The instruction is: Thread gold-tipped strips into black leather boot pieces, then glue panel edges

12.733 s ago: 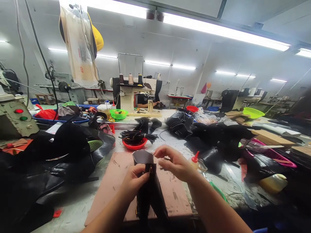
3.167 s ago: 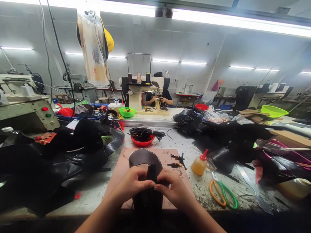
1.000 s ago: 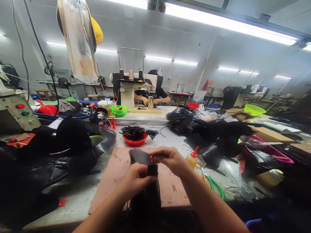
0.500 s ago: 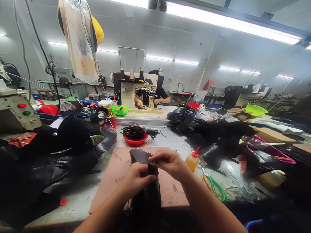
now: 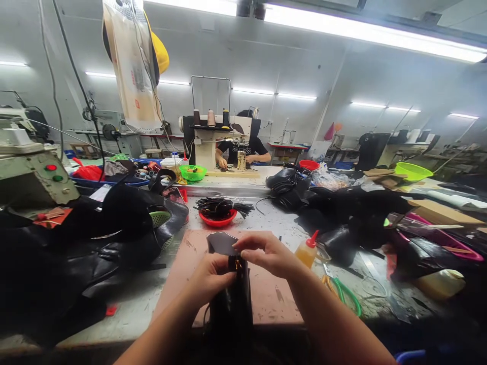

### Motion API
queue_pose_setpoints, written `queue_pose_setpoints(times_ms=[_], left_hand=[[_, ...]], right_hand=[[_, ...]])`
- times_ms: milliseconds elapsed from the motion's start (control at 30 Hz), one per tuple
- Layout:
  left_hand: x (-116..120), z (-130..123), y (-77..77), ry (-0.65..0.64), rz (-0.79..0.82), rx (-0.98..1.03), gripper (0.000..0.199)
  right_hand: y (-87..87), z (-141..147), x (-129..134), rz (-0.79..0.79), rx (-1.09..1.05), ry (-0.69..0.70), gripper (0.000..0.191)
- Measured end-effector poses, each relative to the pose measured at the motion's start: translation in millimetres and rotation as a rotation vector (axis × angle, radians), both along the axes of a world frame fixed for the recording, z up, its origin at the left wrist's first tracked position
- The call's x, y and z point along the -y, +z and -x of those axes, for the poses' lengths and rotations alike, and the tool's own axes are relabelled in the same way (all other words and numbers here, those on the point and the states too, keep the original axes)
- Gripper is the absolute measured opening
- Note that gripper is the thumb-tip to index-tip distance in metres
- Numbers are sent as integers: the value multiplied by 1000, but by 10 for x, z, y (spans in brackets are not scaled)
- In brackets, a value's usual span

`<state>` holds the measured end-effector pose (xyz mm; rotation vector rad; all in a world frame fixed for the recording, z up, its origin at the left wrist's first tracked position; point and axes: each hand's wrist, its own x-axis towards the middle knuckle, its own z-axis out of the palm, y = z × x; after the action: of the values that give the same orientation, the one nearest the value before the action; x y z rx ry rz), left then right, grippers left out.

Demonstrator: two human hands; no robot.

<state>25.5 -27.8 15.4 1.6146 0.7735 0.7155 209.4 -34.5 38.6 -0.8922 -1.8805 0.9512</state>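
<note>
A glossy black leather-like piece [image 5: 230, 309] stands upright over the near edge of a pinkish board, and its flat dark upper part [image 5: 222, 243] lies on the board. My left hand [image 5: 213, 278] grips the folded edge of this piece between thumb and fingers. Just above, my right hand [image 5: 268, 253] is closed in a pinch by the same edge; what its fingertips hold is too small and hidden to make out. Between both hands a small gold-coloured bit [image 5: 238, 263] shows on the black edge.
The pinkish board [image 5: 277, 299] lies under the work. A red bowl of black strips [image 5: 217, 222] stands behind it. To the right are a glue bottle [image 5: 306, 251] and green-handled scissors [image 5: 348, 296]. Black pieces [image 5: 125, 223] heap at left. A person [image 5: 247, 149] sits behind a sewing machine.
The view has shifted slightly. My right fingertips have moved a little up from the edge, and the gold-coloured bit shows more clearly. My left hand keeps its grip.
</note>
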Motion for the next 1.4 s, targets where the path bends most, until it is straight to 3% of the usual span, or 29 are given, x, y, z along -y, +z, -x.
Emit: queue_pose_setpoints(times_ms=[133, 333, 433, 500, 633, 867, 967, 1100, 1233, 1333, 1400], left_hand=[[12, -1, -5, 1, -100, -63, 25], [1, 23, -29, -17, -121, -59, 16], [-19, 73, -79, -28, -113, -62, 30], [-35, 98, -110, -40, -137, -7, 39], [-26, 51, -73, -17, -44, 160, 37], [54, -1, 54, 76, -205, -198, 27], [26, 56, 75, -35, -239, -245, 24], [-38, 121, 84, -182, -149, -181, 25], [-77, 165, 58, -171, -5, -96, 38], [-100, 199, 38, -208, 79, -4, 44], [-121, 232, 18, -183, 133, 50, 43]], right_hand=[[49, 110, -64, 57, 163, 14, 11], [67, 228, 95, -234, 347, -222, 11], [55, 252, 150, -325, 369, -261, 11], [56, 255, 157, -350, 383, -254, 12], [66, 241, 140, -351, 419, -235, 12], [68, 261, 135, -398, 441, -252, 11], [95, 270, 104, -391, 447, -200, 10], [160, 116, 40, -305, 327, -136, 2], [122, -88, 65, -310, 230, -9, 26], [-56, -29, 118, -163, 282, 170, 62], [-220, 113, 139, -69, 258, 178, 84]])
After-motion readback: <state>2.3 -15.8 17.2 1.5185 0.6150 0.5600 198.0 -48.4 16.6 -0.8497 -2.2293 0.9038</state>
